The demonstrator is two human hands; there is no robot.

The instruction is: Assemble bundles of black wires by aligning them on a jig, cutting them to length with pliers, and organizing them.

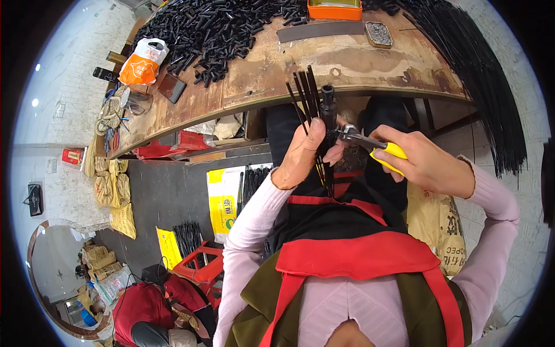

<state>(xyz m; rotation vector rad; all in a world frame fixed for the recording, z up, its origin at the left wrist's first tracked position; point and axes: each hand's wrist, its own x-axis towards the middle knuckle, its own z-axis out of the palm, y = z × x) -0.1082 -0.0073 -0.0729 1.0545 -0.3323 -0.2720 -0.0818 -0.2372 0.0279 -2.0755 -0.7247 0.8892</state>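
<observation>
Wooden worktop (pixel 272 72) arcs across the top of the frame, w/ dark floor (pixel 167 185) below it at ctr-left. Pile of short black tubes (pixel 214 34) fills the upper left to top ctr, prob. kept far back so it's w/in reach but off the lap. Long rods (pixel 483 81) at upper right droop over the worktop's end, seemingly b/c they're too long & bendy to lie fully on it. Orange box (pixel 334 11) & small tin (pixel 378 34) of tiny bits sit top ctr-right; the tin's rim likely stops bits scattering.

Ctr of frame: L hand (pixel 306 144) is closed, thumb pressed over a few thin black rods (pixel 303 87) plus an upright black tube (pixel 328 107). Rods fan out above the thumb, prob. b/c they're pinched only lower down. Tube stands w/ its open end up, held clear of the worktop edge, presumably for tool access.

R hand (pixel 430 159), right of ctr, is wrapped round the yellow grips of pliers (pixel 392 157); metal head comes in sideways at the tube, likely so L thumb isn't in the way. Can't tell if the jaws bite the tube or just touch.
</observation>
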